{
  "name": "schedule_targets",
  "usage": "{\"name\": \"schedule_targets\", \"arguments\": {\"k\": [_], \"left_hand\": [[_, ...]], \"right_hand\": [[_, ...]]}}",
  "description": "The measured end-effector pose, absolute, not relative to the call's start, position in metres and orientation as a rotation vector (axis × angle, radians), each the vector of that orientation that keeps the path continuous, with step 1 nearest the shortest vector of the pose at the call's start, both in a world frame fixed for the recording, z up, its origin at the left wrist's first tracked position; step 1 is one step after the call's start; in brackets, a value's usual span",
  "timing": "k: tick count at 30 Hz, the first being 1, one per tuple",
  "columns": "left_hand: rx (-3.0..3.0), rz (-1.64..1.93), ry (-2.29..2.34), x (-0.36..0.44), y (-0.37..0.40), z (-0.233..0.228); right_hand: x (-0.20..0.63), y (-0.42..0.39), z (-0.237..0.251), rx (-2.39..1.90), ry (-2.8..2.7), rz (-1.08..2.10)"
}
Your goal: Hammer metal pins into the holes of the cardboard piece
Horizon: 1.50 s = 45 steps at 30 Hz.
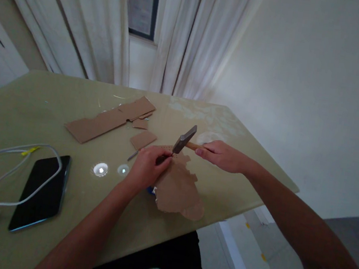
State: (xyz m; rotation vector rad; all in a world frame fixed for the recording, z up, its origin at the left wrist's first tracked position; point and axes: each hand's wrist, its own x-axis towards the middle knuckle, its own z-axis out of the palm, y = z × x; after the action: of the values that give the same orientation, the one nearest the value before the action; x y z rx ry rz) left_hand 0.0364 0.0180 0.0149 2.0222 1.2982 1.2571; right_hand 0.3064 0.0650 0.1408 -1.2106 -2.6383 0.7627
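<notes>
Head view of a yellowish table [30, 104] seen from above and in front of the person. The right hand [221, 154] is curled around the wooden handle of a hammer [184, 140], fingers wrapped together over the grip; the grey metal head is tilted, its lower end pointing down just above the fingers of the left hand [146, 167]. The left hand rests on a torn piece of cardboard [178, 190], its fingertips drawn together as if pinching something small under the hammer head; what they pinch cannot be told. The torn cardboard lies near the table's front edge, extending from the left hand toward 5 o'clock. At 11 o'clock from the hands lies a long strip of cardboard [108, 120], with a small cardboard square [143, 139] between it and the left hand. At 9 o'clock from the left hand, well apart, a black phone [40, 193] lies flat with a white cable [10, 173] looped across it. White curtains [92, 20] hang behind the table at 12 o'clock.
</notes>
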Motion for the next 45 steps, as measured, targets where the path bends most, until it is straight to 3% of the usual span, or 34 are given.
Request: {"name": "schedule_targets", "arguments": {"k": [45], "left_hand": [[2.052,1.212,1.275,0.0358,0.0195,0.0129]], "right_hand": [[0.301,0.0591,0.1401,-1.359,-2.702,0.744]]}}
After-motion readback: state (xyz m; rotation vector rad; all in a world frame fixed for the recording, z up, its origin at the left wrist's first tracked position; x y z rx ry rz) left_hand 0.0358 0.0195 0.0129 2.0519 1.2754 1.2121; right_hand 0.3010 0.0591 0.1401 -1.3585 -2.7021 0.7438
